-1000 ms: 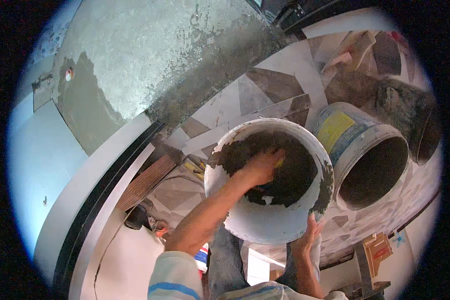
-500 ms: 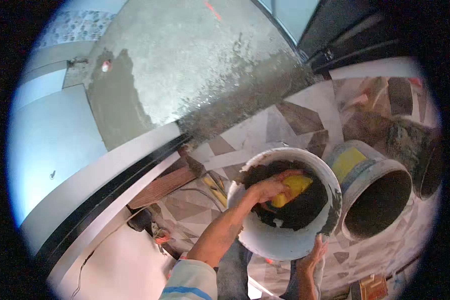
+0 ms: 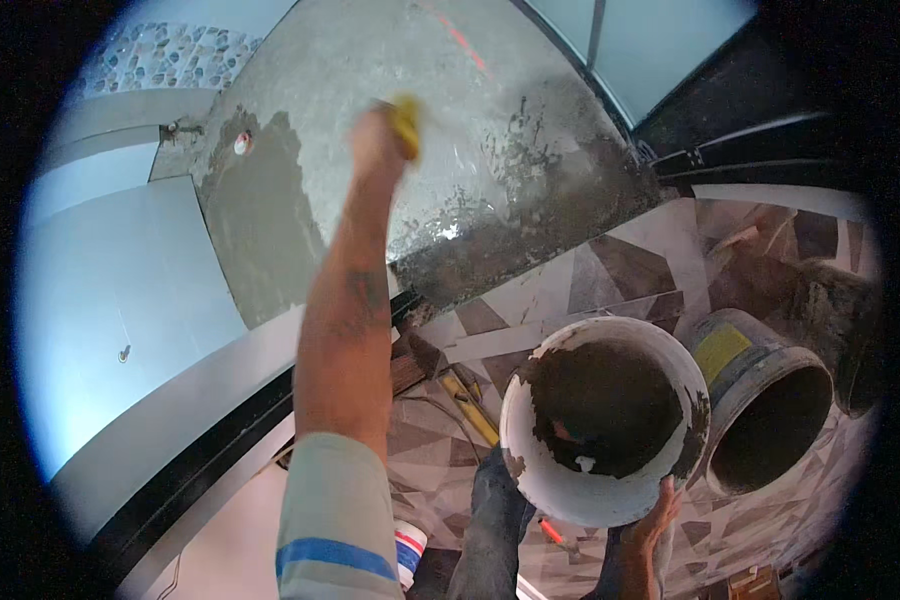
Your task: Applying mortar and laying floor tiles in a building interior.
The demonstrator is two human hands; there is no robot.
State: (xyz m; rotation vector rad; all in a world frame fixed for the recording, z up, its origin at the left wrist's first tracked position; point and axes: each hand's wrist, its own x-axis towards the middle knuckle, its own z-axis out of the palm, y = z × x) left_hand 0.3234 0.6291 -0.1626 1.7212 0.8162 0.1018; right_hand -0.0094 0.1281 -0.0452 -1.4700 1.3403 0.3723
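My left hand (image 3: 375, 140) is stretched forward over the grey cement surface (image 3: 325, 65), closed on a blurred yellow thing (image 3: 406, 127) that looks like a sponge. Whether it touches the surface I cannot tell. My right hand (image 3: 658, 515) grips the lower right side of a white bucket (image 3: 532, 488) in front of my legs. Dark, wet slurry (image 3: 605, 400) lies inside it, with smears up the wall and on the rim. A darker damp patch surrounds a small white fitting (image 3: 242, 142) on the cement.
A second bucket (image 3: 740, 350) lies tilted at the right, beside a dark container (image 3: 840, 325). A yellow tool (image 3: 465, 405) rests on the patterned floor (image 3: 620, 270). A white-and-black raised edge (image 3: 170, 420) runs along the left; a frosted glass panel (image 3: 660, 45) stands at the back right.
My left hand has come out of the bucket with the yellow thing and moved up and forward over the cement. The bucket in my right hand sits lower and farther right in view.
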